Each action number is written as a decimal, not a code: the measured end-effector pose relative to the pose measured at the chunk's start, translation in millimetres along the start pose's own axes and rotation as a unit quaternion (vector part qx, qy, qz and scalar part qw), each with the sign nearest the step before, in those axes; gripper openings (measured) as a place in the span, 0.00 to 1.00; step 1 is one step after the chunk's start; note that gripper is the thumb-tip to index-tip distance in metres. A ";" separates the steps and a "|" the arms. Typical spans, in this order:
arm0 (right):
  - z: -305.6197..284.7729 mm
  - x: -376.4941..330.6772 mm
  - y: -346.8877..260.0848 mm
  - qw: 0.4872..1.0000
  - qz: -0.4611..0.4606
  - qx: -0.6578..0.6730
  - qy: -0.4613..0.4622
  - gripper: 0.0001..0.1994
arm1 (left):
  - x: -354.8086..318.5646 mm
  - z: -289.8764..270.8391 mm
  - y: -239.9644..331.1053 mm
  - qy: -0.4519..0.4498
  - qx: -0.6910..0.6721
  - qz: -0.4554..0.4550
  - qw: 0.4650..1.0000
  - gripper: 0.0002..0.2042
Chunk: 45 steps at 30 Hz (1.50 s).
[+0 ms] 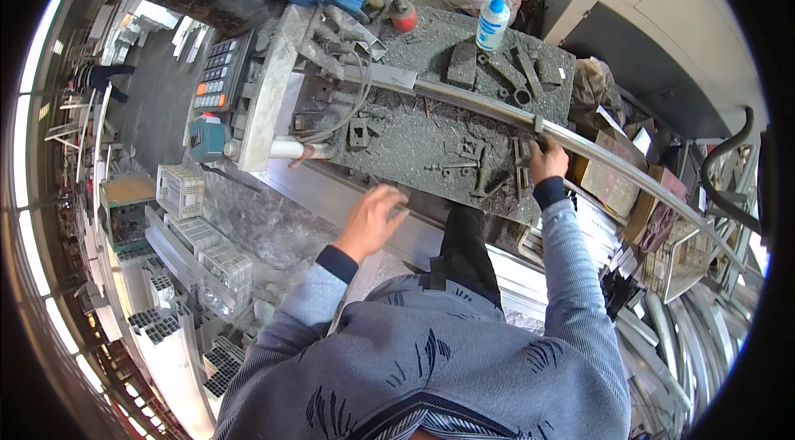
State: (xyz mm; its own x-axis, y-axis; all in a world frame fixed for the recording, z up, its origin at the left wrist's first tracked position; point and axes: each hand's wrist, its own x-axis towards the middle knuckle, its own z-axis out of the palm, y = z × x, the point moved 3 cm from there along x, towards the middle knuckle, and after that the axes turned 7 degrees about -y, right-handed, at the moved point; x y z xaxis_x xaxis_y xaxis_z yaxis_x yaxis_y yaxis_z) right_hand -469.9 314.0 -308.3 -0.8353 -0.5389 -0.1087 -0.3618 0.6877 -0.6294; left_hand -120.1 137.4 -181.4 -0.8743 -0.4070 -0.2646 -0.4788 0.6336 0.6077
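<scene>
Right hand [547, 160] is clamped on the long curved grey metal profile strip [497, 109], fingers wrapped over its top edge where a small bracket sits on it. The strip lies across the swarf-covered grey steel machine bed [414, 138], its left end under the grey clamp block [389, 76] and its right end hanging well off the bench toward the stacked white hollow window profiles [679, 332]. Left hand [370, 221] is loose, fingers slightly curled and apart, holding nothing, hovering just beside the bed's front edge. Advice, as I read it: keep the right grip close to the bracket so the strip doesn't twist, and bring the left hand onto the strip nearer the clamp block, since the long overhang will likely lever it. Keep fingers off the small dark fixture pieces [476, 163] on the bed; chips are everywhere. White glue bottle with blue cap [493, 22] and grey keypad controller [217, 72] stand well apart from both hands, no interference.
</scene>
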 end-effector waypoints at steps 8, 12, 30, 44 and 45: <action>52.6 -6.7 -75.7 0.997 0.046 0.067 -0.020 0.17 | 112.1 -78.7 35.9 0.093 0.176 0.149 0.968 0.12; 83.4 -11.6 -112.3 0.993 0.047 0.104 -0.016 0.17 | 186.9 -118.8 34.1 0.029 0.263 0.128 0.956 0.14; 148.5 -20.2 -211.9 0.961 0.046 0.268 -0.057 0.16 | 291.0 -83.6 -41.0 -0.233 0.260 -0.014 0.937 0.23; 165.2 -18.3 -213.3 0.942 0.071 0.323 -0.064 0.16 | 296.0 -77.7 -52.5 -0.206 0.181 -0.111 0.955 0.20; 165.5 -17.6 -212.5 0.940 0.072 0.329 -0.063 0.16 | 295.2 -76.6 -55.2 -0.200 0.177 -0.116 0.957 0.20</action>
State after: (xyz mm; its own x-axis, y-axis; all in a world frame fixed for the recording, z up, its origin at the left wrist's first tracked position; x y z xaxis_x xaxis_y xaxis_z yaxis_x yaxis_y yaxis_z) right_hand -309.8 96.8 -300.0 -0.7852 -0.5454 -0.2931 0.1195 0.3309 -0.9361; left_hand -345.7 -68.1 -235.6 -0.6688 -0.3243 -0.6690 -0.5984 0.7687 0.2256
